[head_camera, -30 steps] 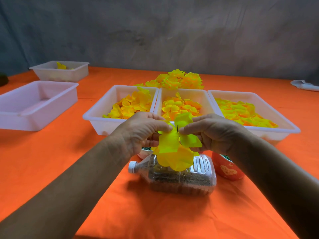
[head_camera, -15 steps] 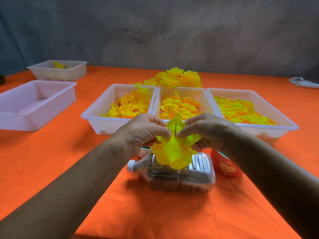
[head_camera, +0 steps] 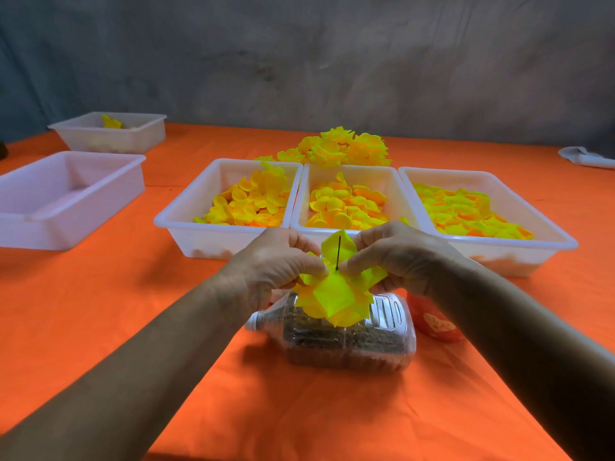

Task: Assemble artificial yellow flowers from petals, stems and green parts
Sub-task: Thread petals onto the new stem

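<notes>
A half-built yellow flower [head_camera: 334,292] of layered petals hangs between my hands above a clear bottle. A thin dark stem [head_camera: 338,252] sticks up through its middle. My left hand [head_camera: 269,261] pinches the petals on the left of the stem, and my right hand [head_camera: 399,254] pinches them on the right, fingertips almost meeting at the stem's base. Behind my hands stand three white trays of loose petals: a left one [head_camera: 186,214], a middle one [head_camera: 362,171] and a right one [head_camera: 549,227]. A heap of finished yellow flowers [head_camera: 342,148] lies beyond them.
A clear plastic bottle [head_camera: 342,341] with dark filling lies on its side under the flower. A red cup [head_camera: 432,322] stands to its right. A white tray [head_camera: 66,194] sits at the left, another tray [head_camera: 113,133] behind it. The orange tablecloth [head_camera: 100,311] covers the table.
The petals have slid down the stem, so more of the dark stem shows above them. Both hands have stayed close together, pressing the layers lower.
</notes>
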`<action>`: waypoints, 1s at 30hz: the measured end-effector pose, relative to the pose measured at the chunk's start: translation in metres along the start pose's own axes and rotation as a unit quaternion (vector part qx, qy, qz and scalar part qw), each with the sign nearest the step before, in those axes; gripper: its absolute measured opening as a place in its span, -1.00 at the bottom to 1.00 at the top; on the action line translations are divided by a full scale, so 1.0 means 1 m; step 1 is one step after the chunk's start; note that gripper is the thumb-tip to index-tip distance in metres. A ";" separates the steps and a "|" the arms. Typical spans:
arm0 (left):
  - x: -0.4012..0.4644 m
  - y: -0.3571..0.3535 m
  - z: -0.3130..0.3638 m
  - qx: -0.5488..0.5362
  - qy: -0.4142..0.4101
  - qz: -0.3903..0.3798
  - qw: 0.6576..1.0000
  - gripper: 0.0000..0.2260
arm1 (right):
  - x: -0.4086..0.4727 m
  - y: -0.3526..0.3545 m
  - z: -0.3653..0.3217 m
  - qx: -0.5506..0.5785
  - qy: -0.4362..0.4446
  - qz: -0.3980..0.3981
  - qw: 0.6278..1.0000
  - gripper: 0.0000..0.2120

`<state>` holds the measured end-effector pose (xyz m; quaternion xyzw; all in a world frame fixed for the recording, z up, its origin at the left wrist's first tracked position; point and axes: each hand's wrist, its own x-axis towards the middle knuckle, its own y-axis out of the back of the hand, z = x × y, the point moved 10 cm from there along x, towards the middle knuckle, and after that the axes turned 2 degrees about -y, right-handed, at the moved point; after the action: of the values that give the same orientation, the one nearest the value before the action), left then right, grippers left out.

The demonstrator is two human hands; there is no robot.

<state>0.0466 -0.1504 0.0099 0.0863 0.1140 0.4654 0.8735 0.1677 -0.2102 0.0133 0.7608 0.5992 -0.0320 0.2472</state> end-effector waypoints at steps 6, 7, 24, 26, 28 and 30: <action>-0.001 -0.003 0.002 0.011 -0.026 -0.004 1.000 -0.77 | -0.002 0.002 -0.004 -0.031 0.036 0.030 0.998 -0.84; 0.000 -0.003 0.001 0.015 -0.028 -0.006 0.999 -0.77 | -0.002 0.004 -0.004 -0.040 0.043 0.040 0.997 -0.83; -0.021 0.005 0.034 0.141 -0.266 0.057 0.952 -0.70 | -0.040 0.011 -0.015 -0.125 0.304 0.237 0.914 -0.85; -0.024 0.002 0.037 0.147 -0.285 0.051 0.946 -0.80 | -0.037 0.009 -0.010 -0.119 0.295 0.228 0.920 -0.88; -0.025 0.001 0.035 0.132 -0.276 0.042 0.951 -0.93 | -0.034 0.007 -0.005 -0.077 0.282 0.191 0.937 -0.90; -0.026 0.000 0.032 0.118 -0.270 0.036 0.955 -0.83 | -0.033 0.005 -0.002 -0.039 0.279 0.157 0.947 -0.91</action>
<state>0.0414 -0.1730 0.0440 0.3154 -0.0752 0.4391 0.8379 0.1625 -0.2393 0.0285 0.8133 0.5182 0.2440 0.1022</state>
